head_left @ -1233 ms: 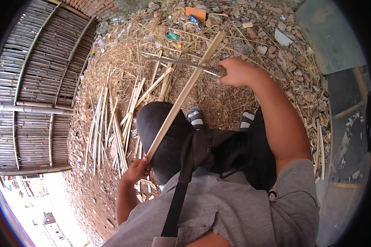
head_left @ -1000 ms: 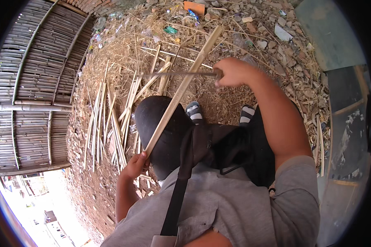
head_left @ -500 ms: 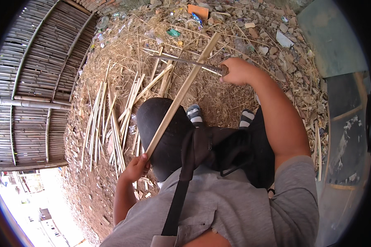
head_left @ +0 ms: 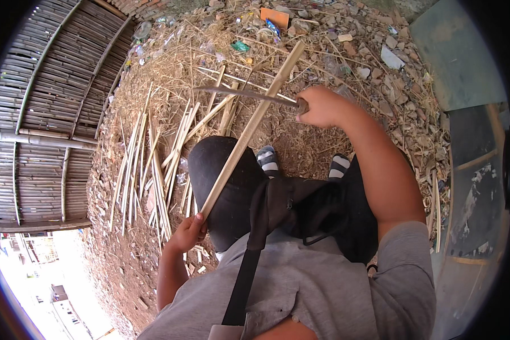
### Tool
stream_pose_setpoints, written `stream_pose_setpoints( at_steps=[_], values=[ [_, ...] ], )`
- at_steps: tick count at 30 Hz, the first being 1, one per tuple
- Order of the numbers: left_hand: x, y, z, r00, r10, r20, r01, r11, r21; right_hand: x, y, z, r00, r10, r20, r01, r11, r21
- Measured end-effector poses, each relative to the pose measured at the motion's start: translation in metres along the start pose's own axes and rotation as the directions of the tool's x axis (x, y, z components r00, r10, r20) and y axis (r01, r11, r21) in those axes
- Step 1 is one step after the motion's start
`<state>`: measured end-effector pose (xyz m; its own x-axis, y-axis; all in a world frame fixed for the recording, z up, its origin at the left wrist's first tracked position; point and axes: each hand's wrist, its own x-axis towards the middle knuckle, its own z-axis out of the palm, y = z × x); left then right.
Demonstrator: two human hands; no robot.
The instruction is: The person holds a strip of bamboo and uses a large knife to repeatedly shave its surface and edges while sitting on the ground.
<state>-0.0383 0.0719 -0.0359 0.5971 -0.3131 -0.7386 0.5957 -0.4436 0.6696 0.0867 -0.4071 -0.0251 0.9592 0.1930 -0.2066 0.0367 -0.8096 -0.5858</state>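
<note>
Holding a wooden strip with a knife across it

The left hand [head_left: 190,231] pinches the near end of the strip [head_left: 243,140] between thumb and fingers; with just 1 hand steadying it, a hard push could twist it loose. The strip slants over the left knee [head_left: 207,158] and on past it; its far end looks unsupported, so it could bend or jump under pressure. Farther out, the right hand [head_left: 322,106] is wrapped around the handle of the knife [head_left: 232,91], whose blade crosses the strip's upper half; whether the edge bites cannot be told. A slip towards the body could cut the knee. Lower down, 2 feet [head_left: 268,160] in sandals risk a dropped blade. Beyond, loose strips [head_left: 133,170] and rubble [head_left: 364,72] make poor footing.
</note>
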Motion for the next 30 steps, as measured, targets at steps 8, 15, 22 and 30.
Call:
stream_pose_setpoints(
  at_steps=[8,15,22,30],
  values=[
    [0.009,-0.002,-0.001,0.994,0.100,-0.040,-0.097,0.992,0.078,0.005,0.023,-0.006,0.991,0.122,0.047,-0.123,0.992,0.021],
    [0.002,-0.007,-0.001,0.998,0.054,-0.017,-0.053,0.998,0.023,-0.020,-0.038,-0.001,0.996,-0.077,0.050,0.082,0.991,-0.108],
    [0.003,0.001,-0.003,1.000,-0.013,-0.026,0.014,0.999,0.043,0.007,0.044,-0.009,0.981,0.161,-0.106,-0.149,0.983,0.111],
    [0.007,-0.008,-0.005,0.998,0.055,-0.009,-0.054,0.998,0.039,-0.022,-0.025,-0.003,0.981,-0.195,-0.020,0.183,0.948,-0.262]
  ],
)
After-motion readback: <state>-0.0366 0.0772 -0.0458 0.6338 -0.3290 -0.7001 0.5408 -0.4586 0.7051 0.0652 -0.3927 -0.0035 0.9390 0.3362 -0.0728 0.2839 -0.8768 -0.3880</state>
